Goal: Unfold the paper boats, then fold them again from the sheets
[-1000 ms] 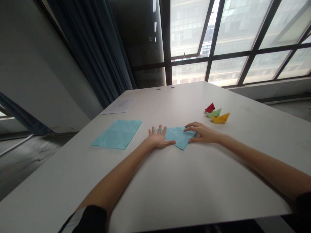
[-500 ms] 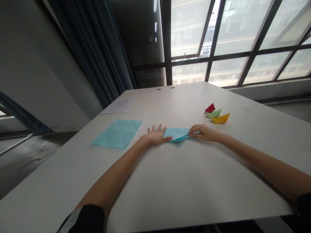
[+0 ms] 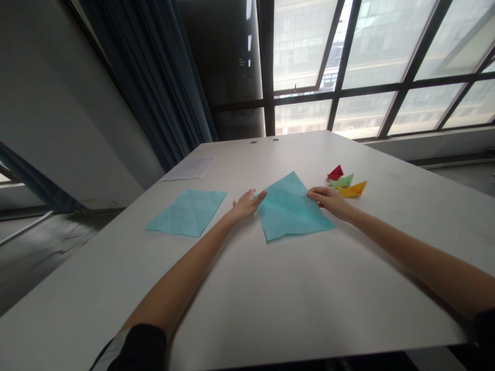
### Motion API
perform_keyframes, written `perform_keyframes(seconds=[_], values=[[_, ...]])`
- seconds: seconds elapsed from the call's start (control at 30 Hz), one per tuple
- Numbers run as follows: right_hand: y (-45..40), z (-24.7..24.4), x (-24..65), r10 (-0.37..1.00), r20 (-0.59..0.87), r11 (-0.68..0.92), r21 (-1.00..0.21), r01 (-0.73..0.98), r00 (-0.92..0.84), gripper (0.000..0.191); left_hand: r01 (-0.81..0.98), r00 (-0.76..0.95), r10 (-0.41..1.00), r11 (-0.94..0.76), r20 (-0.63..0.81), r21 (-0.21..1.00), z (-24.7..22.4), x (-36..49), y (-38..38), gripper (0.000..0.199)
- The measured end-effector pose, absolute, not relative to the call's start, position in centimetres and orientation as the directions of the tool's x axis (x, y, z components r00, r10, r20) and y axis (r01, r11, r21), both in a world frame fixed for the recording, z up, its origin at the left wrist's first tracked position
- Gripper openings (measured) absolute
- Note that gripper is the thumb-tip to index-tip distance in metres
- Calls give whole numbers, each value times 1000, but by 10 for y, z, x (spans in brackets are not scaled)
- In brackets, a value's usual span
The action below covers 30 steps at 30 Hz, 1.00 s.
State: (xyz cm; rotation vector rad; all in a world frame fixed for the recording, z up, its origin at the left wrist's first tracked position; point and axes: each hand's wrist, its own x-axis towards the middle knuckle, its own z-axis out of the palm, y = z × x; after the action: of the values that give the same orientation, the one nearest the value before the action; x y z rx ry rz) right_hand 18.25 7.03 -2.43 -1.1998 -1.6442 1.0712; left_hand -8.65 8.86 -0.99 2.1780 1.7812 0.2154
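A light-blue square of origami paper (image 3: 292,208) lies opened out and turned cornerwise on the white table (image 3: 278,293). My left hand (image 3: 246,203) is at its left corner, with the thumb over the paper and the fingers partly hidden behind. At the right edge, my right hand (image 3: 330,200) pinches the paper between thumb and fingers. To the left rests a second light-blue sheet (image 3: 187,212) with a grid of creases, touched by neither hand.
Right of my right hand sit three small folded paper boats: red (image 3: 335,173), green (image 3: 342,181) and yellow (image 3: 352,190). A white printed sheet (image 3: 189,168) lies at the far left of the table. Beyond stand a dark blue curtain (image 3: 154,77) and windows (image 3: 303,46).
The paper between my hands went from a folded strip to an opened square. My right hand rose slightly and moved right; my left hand went from spread flat to the paper's corner.
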Motion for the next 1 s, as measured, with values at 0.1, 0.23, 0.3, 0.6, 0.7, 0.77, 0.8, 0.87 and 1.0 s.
perform_keyframes(seconds=[0.1,0.23,0.3,0.6,0.7,0.77,0.8,0.87,1.0], values=[[75,-25,186,993,40,56,-989,134,-114,34,927,206,973,-162,-102,337,-12,-89,88,85],[84,-35,195,1000,26,26,-947,321,-6,31,949,279,938,-237,-206,206,-14,-90,84,98],[88,-42,201,987,157,114,-845,523,37,34,952,295,923,-262,-249,157,-14,-89,82,104],[82,-47,207,770,357,616,-198,762,-529,36,953,301,895,-271,-329,133,-6,-91,81,106],[81,-48,206,757,266,646,-173,744,-596,35,974,224,935,-205,-276,95,-6,-96,85,89],[80,-47,205,751,250,656,-168,736,-612,35,983,180,953,-167,-242,71,-9,-98,89,71],[80,-46,205,745,250,662,-165,731,-618,35,985,169,957,-157,-237,69,-10,-99,90,65],[78,-43,203,739,255,668,-159,727,-624,35,983,178,953,-161,-245,89,-11,-99,92,60],[75,-37,200,738,262,669,-167,724,-622,32,963,253,940,-224,-228,146,-8,-97,92,64]])
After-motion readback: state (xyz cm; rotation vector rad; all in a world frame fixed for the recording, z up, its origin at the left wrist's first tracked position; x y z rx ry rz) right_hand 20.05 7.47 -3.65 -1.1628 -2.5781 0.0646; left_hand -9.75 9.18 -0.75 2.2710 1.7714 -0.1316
